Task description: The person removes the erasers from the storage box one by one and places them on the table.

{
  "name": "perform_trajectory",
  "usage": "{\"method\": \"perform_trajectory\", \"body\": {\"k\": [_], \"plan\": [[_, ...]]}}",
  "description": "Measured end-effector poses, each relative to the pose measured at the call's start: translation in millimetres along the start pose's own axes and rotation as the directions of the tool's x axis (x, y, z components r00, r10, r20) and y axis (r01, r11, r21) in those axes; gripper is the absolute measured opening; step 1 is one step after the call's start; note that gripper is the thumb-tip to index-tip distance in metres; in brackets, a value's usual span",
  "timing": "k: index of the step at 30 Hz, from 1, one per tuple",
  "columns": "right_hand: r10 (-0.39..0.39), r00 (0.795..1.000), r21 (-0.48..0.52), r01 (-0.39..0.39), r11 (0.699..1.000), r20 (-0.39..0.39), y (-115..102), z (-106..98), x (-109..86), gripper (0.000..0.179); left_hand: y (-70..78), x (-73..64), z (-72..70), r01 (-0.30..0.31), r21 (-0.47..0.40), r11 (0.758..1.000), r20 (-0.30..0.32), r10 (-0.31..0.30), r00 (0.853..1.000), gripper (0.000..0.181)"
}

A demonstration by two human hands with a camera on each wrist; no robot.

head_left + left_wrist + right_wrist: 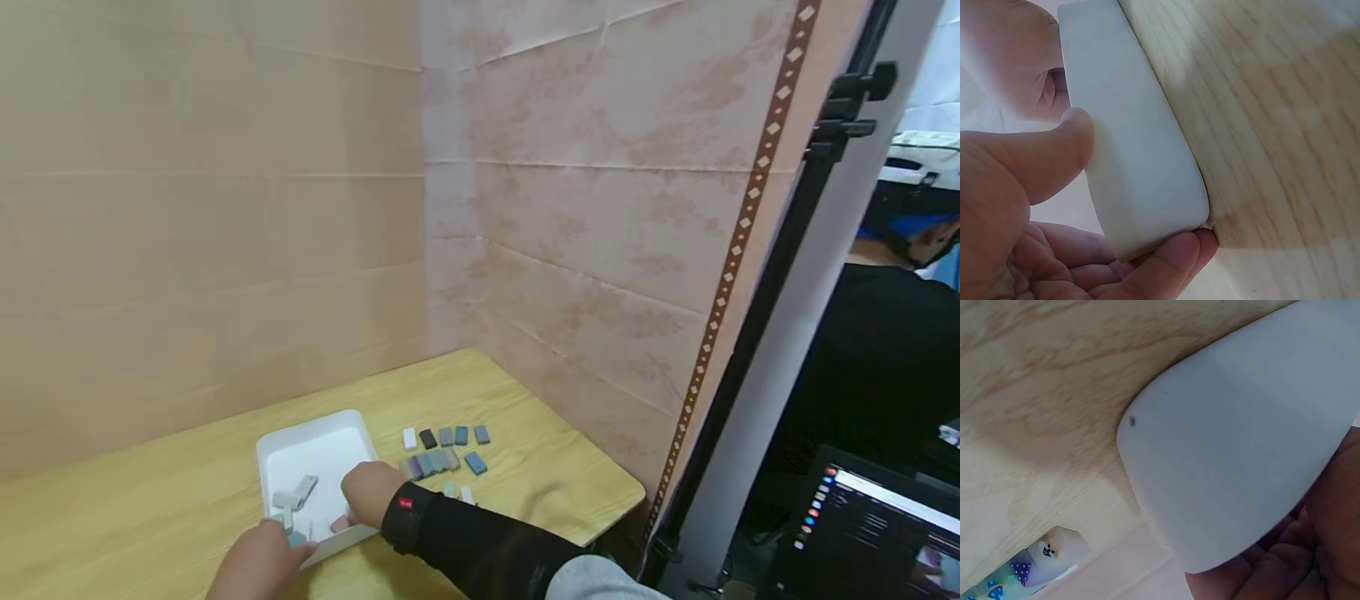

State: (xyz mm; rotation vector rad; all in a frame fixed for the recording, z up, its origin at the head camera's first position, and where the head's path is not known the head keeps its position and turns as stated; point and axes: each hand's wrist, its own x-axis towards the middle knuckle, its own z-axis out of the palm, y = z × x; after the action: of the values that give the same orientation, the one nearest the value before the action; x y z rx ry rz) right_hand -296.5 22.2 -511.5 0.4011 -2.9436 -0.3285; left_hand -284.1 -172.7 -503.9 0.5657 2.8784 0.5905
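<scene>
A white tray [322, 436] lies on the wooden table with several small pieces in it. My left hand [258, 560] grips the tray's near left corner; its thumb [1079, 134] presses the outer wall and other fingers curl round the corner. My right hand [369, 493] reaches over the tray's right side, back of the hand up. Its fingers lie partly behind the tray wall [1229, 444] in the right wrist view, so what they hold is hidden. Next to it inside the tray is a pink piece [341, 523]. Pale grey pieces [303, 490] and a light blue piece [297, 539] lie near my left hand.
Right of the tray, small blocks stand in rows: a white block [409, 438], a black block [427, 438] and several grey, blue and purple ones. One blue block [476, 462] lies apart. Papered walls border the table [555, 475]. A laptop [862, 533] and a person are at the right.
</scene>
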Motion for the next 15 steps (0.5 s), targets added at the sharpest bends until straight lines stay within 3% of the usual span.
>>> {"method": "perform_trajectory", "body": {"k": [4, 11, 15], "plan": [[0.011, 1.000, 0.034, -0.011, 0.999, -0.004, -2.2, 2.9, 2.7, 0.045, 6.5, -6.8, -2.0, 0.010, -0.025, 1.000, -0.086, -0.012, 0.996, 0.043], [-0.052, 0.998, 0.061, 0.055, 0.997, -0.044, -8.5, -3.6, 3.1, 0.037, 5.1, -15.4, -5.1, 0.056, 0.005, 0.998, -0.132, -0.055, 0.990, 0.043], [-0.078, 0.991, 0.019, 0.081, 0.997, -0.105, 3.7, -4.8, -2.9, 0.036, 16.8, -11.2, -4.0, 0.041, 0.016, 0.999, -0.157, -0.038, 0.987, 0.042]]}}
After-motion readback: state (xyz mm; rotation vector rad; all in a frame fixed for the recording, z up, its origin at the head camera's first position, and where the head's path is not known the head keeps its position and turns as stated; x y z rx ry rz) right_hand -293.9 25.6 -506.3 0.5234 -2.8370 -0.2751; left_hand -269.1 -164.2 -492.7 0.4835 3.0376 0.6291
